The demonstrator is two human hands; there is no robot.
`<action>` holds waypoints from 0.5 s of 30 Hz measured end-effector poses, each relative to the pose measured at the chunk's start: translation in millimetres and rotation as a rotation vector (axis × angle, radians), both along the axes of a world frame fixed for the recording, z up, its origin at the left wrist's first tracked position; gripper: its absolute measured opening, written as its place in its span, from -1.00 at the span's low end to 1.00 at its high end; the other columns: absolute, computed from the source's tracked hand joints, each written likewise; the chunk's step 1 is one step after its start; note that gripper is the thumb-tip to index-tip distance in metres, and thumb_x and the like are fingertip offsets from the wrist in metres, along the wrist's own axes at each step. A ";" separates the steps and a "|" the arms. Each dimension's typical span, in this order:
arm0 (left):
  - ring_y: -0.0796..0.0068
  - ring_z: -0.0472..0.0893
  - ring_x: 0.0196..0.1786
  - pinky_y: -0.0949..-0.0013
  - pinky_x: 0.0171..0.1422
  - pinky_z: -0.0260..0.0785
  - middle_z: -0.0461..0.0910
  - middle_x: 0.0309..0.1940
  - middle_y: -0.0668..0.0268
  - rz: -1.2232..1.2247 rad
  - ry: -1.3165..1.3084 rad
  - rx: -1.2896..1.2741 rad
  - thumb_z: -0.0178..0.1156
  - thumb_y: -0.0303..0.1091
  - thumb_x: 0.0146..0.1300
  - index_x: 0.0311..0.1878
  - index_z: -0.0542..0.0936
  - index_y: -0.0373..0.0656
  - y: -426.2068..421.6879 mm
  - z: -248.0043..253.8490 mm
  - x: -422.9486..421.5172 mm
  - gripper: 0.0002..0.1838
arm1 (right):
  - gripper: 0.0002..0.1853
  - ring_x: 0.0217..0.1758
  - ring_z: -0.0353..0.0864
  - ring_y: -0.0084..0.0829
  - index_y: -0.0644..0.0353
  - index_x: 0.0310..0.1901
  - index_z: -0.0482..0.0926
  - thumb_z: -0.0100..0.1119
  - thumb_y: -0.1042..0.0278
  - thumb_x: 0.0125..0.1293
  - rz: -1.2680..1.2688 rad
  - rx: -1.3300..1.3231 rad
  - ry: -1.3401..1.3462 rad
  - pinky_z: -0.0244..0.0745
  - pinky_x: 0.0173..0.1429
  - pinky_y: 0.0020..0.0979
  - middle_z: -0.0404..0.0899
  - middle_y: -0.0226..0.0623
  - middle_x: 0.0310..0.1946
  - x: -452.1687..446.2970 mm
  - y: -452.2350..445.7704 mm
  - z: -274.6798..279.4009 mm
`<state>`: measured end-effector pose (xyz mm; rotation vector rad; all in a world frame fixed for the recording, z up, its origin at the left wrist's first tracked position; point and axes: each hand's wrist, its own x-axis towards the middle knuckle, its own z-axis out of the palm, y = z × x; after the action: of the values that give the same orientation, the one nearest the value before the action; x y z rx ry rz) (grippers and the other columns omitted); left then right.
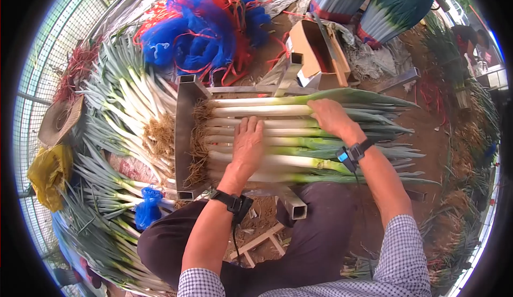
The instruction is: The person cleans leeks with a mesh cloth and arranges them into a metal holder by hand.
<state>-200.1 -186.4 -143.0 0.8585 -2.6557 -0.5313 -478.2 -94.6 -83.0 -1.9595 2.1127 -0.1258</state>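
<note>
White-stemmed scallions (pixel 262 111) lie rowed, untied; a loose pile (pixel 131 102) remains. Left hand (pixel 247 146) lies flat, fingers slightly apart; right hand (pixel 332 118) curls, grip unclear.

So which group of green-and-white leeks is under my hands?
The row across the grey metal frame; your left hand and right hand are over it, neither over the loose heap at left or the wrapped bundles.
</note>
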 end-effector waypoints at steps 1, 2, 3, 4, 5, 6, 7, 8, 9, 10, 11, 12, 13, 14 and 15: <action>-0.05 0.36 0.44 -0.03 0.52 0.19 0.45 0.31 0.03 0.003 -0.003 -0.003 0.13 -0.53 0.19 0.26 0.49 -0.31 -0.3 -1.2 -0.6 -0.50 | -0.81 -0.01 0.61 0.03 0.25 -0.14 0.53 0.27 0.50 0.22 0.025 -0.132 0.019 0.49 0.11 -0.05 0.63 -0.01 -0.22 6.0 7.6 -9.6; -0.02 0.37 0.44 -0.02 0.51 0.20 0.46 0.31 0.05 0.004 -0.005 -0.007 0.12 -0.52 0.20 0.24 0.51 -0.29 -0.2 -1.4 -2.2 -0.52 | -0.81 -0.02 0.60 0.01 0.24 -0.16 0.51 0.27 0.54 0.21 0.047 -0.264 0.041 0.48 0.10 -0.06 0.61 -0.06 -0.24 10.2 14.7 -17.6; -0.02 0.37 0.44 -0.03 0.53 0.19 0.46 0.31 0.05 0.016 0.006 -0.019 0.12 -0.53 0.20 0.25 0.50 -0.29 2.0 -3.0 -3.0 -0.51 | -0.81 -0.05 0.55 0.01 0.23 -0.16 0.49 0.23 0.55 0.20 0.039 -0.264 0.027 0.46 0.12 -0.07 0.55 -0.11 -0.23 15.4 17.5 -18.1; -0.02 0.37 0.44 -0.04 0.53 0.19 0.46 0.31 0.05 0.024 0.005 -0.029 0.12 -0.53 0.20 0.25 0.50 -0.29 4.3 -4.4 -2.2 -0.51 | -0.80 -0.04 0.56 0.01 0.24 -0.14 0.49 0.24 0.55 0.20 0.052 -0.249 -0.007 0.46 0.12 -0.07 0.56 -0.10 -0.22 16.2 18.2 -17.0; -0.01 0.38 0.44 -0.04 0.53 0.19 0.46 0.31 0.05 0.029 0.004 -0.039 0.11 -0.52 0.21 0.25 0.50 -0.29 6.9 -5.9 -0.5 -0.51 | -0.78 -0.03 0.56 0.02 0.25 -0.13 0.50 0.25 0.54 0.19 0.063 -0.232 -0.040 0.46 0.13 -0.06 0.57 -0.09 -0.21 15.4 20.0 -14.9; -0.01 0.38 0.44 -0.04 0.53 0.19 0.46 0.31 0.06 0.037 0.005 -0.049 0.11 -0.52 0.21 0.25 0.50 -0.29 7.3 -4.6 -0.2 -0.51 | -0.77 -0.02 0.56 0.02 0.25 -0.12 0.50 0.26 0.54 0.18 0.076 -0.216 -0.072 0.46 0.14 -0.06 0.57 -0.08 -0.20 13.0 21.6 -14.2; -0.01 0.38 0.43 -0.05 0.52 0.20 0.46 0.30 0.05 0.028 0.013 -0.028 0.10 -0.52 0.21 0.25 0.50 -0.30 6.5 -4.0 0.3 -0.51 | -0.74 -0.01 0.57 0.04 0.28 -0.08 0.52 0.26 0.53 0.19 0.090 -0.234 -0.131 0.46 0.17 -0.04 0.59 -0.05 -0.19 12.9 24.9 -14.0; -0.01 0.38 0.43 -0.05 0.52 0.20 0.47 0.30 0.05 0.032 0.021 -0.025 0.11 -0.53 0.21 0.25 0.50 -0.30 6.1 -4.3 1.2 -0.51 | -0.74 -0.01 0.57 0.05 0.29 -0.07 0.53 0.26 0.53 0.19 0.108 -0.269 -0.148 0.47 0.17 -0.04 0.59 -0.04 -0.19 10.6 23.6 -15.2; -0.01 0.38 0.43 -0.05 0.52 0.20 0.47 0.29 0.05 0.033 0.029 -0.021 0.11 -0.53 0.20 0.25 0.50 -0.30 6.4 -4.4 1.8 -0.51 | -0.74 0.00 0.57 0.05 0.30 -0.07 0.54 0.26 0.52 0.20 0.125 -0.301 -0.165 0.47 0.18 -0.03 0.60 -0.04 -0.20 8.7 22.9 -17.4; -0.01 0.38 0.43 -0.05 0.52 0.20 0.47 0.29 0.05 0.032 0.037 -0.015 0.11 -0.53 0.20 0.25 0.50 -0.31 7.1 -4.8 1.5 -0.51 | -0.74 0.00 0.58 0.06 0.31 -0.06 0.54 0.26 0.52 0.20 0.138 -0.333 -0.182 0.48 0.18 -0.03 0.61 -0.03 -0.20 6.9 22.7 -20.2; -0.01 0.38 0.43 -0.05 0.52 0.20 0.47 0.29 0.05 0.032 0.048 -0.010 0.11 -0.54 0.20 0.24 0.50 -0.31 7.3 -5.2 0.8 -0.52 | -0.73 0.02 0.59 0.05 0.29 -0.05 0.57 0.30 0.43 0.24 0.109 -0.325 -0.190 0.50 0.16 -0.02 0.64 -0.03 -0.19 3.5 19.1 -23.6; -0.01 0.38 0.43 -0.04 0.52 0.21 0.47 0.28 0.05 0.033 0.057 -0.006 0.11 -0.54 0.20 0.23 0.51 -0.31 7.1 -6.4 1.0 -0.52 | -0.72 0.02 0.60 0.04 0.28 -0.04 0.58 0.32 0.39 0.24 0.065 -0.225 -0.143 0.51 0.16 -0.02 0.65 -0.04 -0.18 5.9 14.2 -19.6; -0.01 0.38 0.43 -0.04 0.52 0.21 0.47 0.28 0.05 0.035 0.066 -0.002 0.11 -0.54 0.20 0.23 0.51 -0.32 6.7 -7.0 1.3 -0.53 | -0.70 0.03 0.60 0.03 0.27 -0.02 0.59 0.34 0.35 0.25 0.023 -0.125 -0.097 0.52 0.16 -0.02 0.66 -0.05 -0.16 8.1 9.1 -14.7; -0.02 0.36 0.44 -0.03 0.54 0.19 0.45 0.30 0.04 0.032 0.056 0.023 0.12 -0.55 0.19 0.26 0.49 -0.31 6.5 -6.7 1.8 -0.50 | -0.68 0.03 0.60 0.03 0.25 -0.01 0.59 0.36 0.31 0.25 -0.017 -0.026 -0.050 0.52 0.15 -0.03 0.67 -0.06 -0.15 10.6 3.7 -9.3; -0.03 0.34 0.46 -0.03 0.55 0.18 0.44 0.32 0.04 0.028 0.048 0.048 0.14 -0.56 0.18 0.29 0.47 -0.30 7.0 -5.0 3.0 -0.46 | -0.62 0.03 0.61 0.01 0.21 0.03 0.61 0.40 0.23 0.24 -0.023 -0.009 -0.023 0.54 0.14 -0.03 0.69 -0.07 -0.13 10.3 0.4 -13.1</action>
<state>-197.1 -179.4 -148.1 0.8842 -2.5933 -0.6031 -468.0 -94.2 -96.1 -1.9299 2.1245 -0.1610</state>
